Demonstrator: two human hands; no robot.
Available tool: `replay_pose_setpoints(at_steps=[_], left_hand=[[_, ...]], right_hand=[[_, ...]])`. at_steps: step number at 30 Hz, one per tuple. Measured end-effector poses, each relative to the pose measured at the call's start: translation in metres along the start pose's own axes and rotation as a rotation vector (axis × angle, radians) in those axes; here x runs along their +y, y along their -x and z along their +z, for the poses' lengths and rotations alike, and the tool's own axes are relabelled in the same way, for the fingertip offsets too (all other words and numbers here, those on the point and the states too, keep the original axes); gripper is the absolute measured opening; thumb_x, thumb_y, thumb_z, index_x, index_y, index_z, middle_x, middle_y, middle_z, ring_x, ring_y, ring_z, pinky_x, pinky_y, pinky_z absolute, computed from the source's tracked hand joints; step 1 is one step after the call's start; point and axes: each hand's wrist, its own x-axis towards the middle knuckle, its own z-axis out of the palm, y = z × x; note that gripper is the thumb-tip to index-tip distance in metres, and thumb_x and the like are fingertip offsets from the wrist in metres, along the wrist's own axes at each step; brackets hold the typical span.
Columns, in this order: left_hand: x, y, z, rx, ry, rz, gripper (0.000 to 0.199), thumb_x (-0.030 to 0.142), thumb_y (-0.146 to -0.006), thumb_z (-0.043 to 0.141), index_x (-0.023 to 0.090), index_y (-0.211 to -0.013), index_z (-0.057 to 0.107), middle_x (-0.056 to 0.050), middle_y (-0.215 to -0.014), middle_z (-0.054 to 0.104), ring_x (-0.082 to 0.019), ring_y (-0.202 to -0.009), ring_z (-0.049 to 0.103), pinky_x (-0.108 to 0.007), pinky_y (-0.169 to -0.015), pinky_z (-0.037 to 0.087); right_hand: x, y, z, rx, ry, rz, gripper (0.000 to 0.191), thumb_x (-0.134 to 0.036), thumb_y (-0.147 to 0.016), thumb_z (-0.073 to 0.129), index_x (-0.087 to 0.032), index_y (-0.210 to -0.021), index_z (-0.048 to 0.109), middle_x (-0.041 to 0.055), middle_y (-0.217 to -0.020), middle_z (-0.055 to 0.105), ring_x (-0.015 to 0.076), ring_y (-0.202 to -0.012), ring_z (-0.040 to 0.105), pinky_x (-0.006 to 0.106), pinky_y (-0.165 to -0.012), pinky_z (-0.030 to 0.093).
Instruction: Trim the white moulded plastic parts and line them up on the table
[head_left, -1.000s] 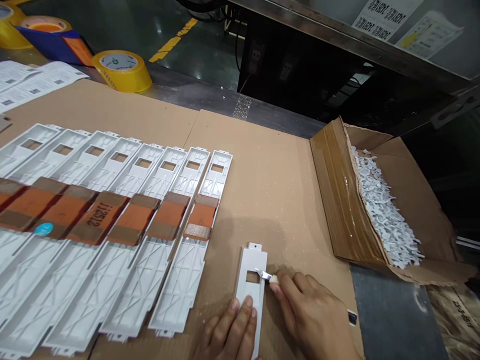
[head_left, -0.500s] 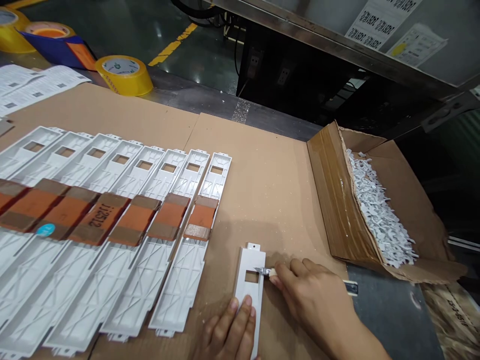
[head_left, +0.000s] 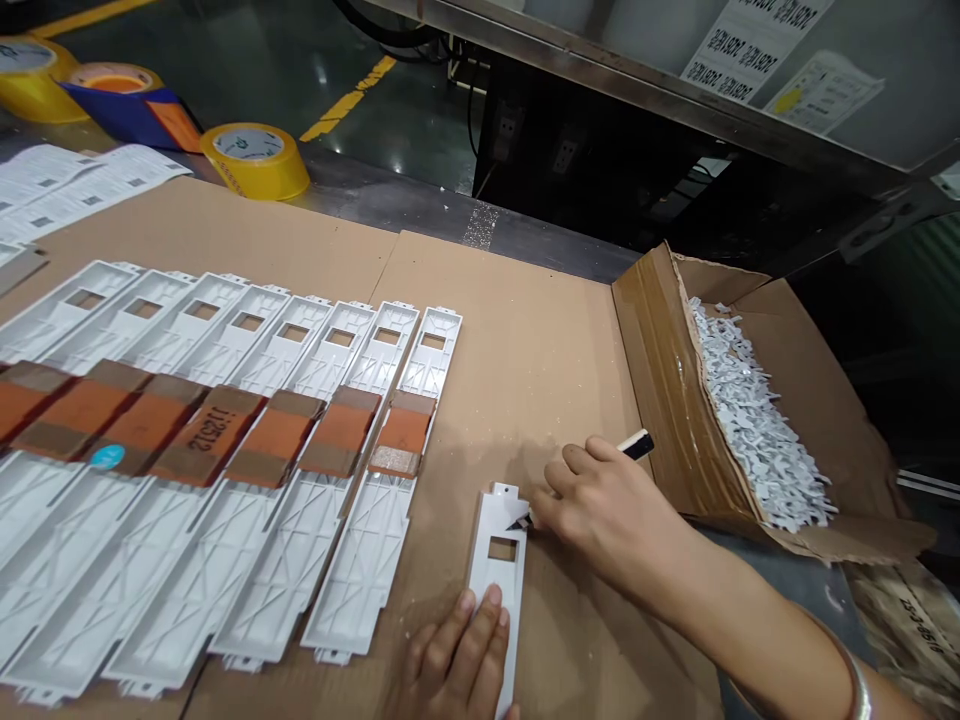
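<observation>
At six o'clock, the left hand (head_left: 454, 662) rests fingers on a white strip (head_left: 504, 576); clamping cannot be determined. The right hand (head_left: 609, 512) has fingers closed on a knife (head_left: 636, 445), blade (head_left: 519, 522) at the strip's one-o'clock edge. Orange blocks (head_left: 339, 430) on white parts (head_left: 358, 565) lie toward ten; a carton (head_left: 651, 375), toward two.

Panel (head_left: 504, 572) lies under left hand (head_left: 459, 655); further panels (head_left: 277, 560), bearing blocks (head_left: 276, 440), to its left. Carton (head_left: 660, 390) containing small pieces (head_left: 757, 420) stands beyond and right of right hand (head_left: 592, 500).
</observation>
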Motion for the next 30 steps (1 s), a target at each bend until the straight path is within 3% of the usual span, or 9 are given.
replay_pose_setpoints(at_steps=[3,9,13,16,19,24,27,30], left_hand=[[0.000,0.000,0.000,-0.004,0.002,-0.001,0.040,0.041,-0.090,0.033,0.019,-0.093,0.066,0.000,-0.093,0.072,-0.015,-0.091,0.058,-0.032,-0.072,0.037],[0.000,0.001,0.000,-0.014,0.001,-0.005,0.039,0.040,-0.090,0.034,0.018,-0.094,0.066,0.000,-0.094,0.072,-0.015,-0.091,0.057,-0.032,-0.072,0.036],[-0.001,0.001,0.000,-0.009,0.003,-0.001,0.040,0.041,-0.091,0.033,0.019,-0.094,0.066,0.000,-0.093,0.072,-0.015,-0.091,0.057,-0.032,-0.072,0.037],[-0.001,0.000,0.000,0.006,-0.005,0.005,0.041,0.041,-0.092,0.031,0.019,-0.092,0.066,0.001,-0.088,0.072,-0.014,-0.090,0.058,-0.031,-0.072,0.037],[-0.001,0.000,0.000,0.005,-0.011,0.007,0.041,0.040,-0.092,0.031,0.020,-0.090,0.066,0.001,-0.085,0.072,-0.015,-0.089,0.058,-0.031,-0.072,0.037],[-0.001,0.001,0.001,0.007,-0.001,0.009,0.042,0.039,-0.092,0.030,0.020,-0.085,0.067,0.001,-0.092,0.072,-0.015,-0.092,0.058,-0.031,-0.072,0.037],[-0.002,0.003,-0.001,-0.017,-0.002,0.016,0.041,0.039,-0.092,0.031,0.021,-0.088,0.067,0.001,-0.092,0.071,-0.015,-0.092,0.057,-0.030,-0.073,0.037],[-0.005,0.008,-0.003,-0.076,-0.036,0.054,0.037,0.041,-0.089,0.036,0.022,-0.097,0.066,-0.002,-0.094,0.070,-0.016,-0.095,0.057,-0.030,-0.078,0.037]], right_hand=[[0.005,0.005,-0.002,0.104,-0.017,-0.011,0.015,-0.023,-0.078,0.065,-0.021,-0.066,0.057,-0.0001,-0.061,0.055,0.0166,-0.061,0.046,0.032,-0.060,0.020],[-0.002,0.029,0.006,0.159,-0.147,0.213,0.020,-0.031,-0.087,0.054,-0.021,-0.070,0.058,0.0007,-0.065,0.055,0.0163,-0.061,0.047,0.031,-0.061,0.024],[-0.026,0.038,0.029,0.178,-0.366,0.250,0.029,-0.039,-0.091,0.047,-0.020,-0.111,0.057,0.0038,-0.082,0.062,0.0172,-0.070,0.054,0.029,-0.064,0.032],[-0.045,0.039,0.047,0.262,-0.471,0.229,0.033,-0.026,-0.096,0.036,-0.023,-0.126,0.048,0.0035,-0.083,0.062,0.0165,-0.074,0.056,0.028,-0.067,0.035],[-0.057,0.039,0.057,0.364,-0.497,0.219,0.032,-0.018,-0.095,0.036,-0.022,-0.121,0.053,0.0020,-0.076,0.061,0.0155,-0.069,0.054,0.028,-0.064,0.035],[-0.066,0.040,0.060,0.514,-0.505,0.241,0.015,-0.015,-0.089,0.048,-0.016,-0.089,0.063,-0.0002,-0.059,0.051,0.0136,-0.055,0.042,0.029,-0.055,0.027],[-0.069,0.040,0.061,0.530,-0.585,0.287,0.011,-0.014,-0.087,0.052,-0.013,-0.094,0.061,0.0017,-0.063,0.053,0.0140,-0.058,0.044,0.029,-0.055,0.029],[-0.071,0.041,0.064,0.521,-0.643,0.328,0.021,-0.013,-0.087,0.050,-0.011,-0.107,0.058,0.0038,-0.069,0.055,0.0151,-0.063,0.048,0.028,-0.058,0.034]])
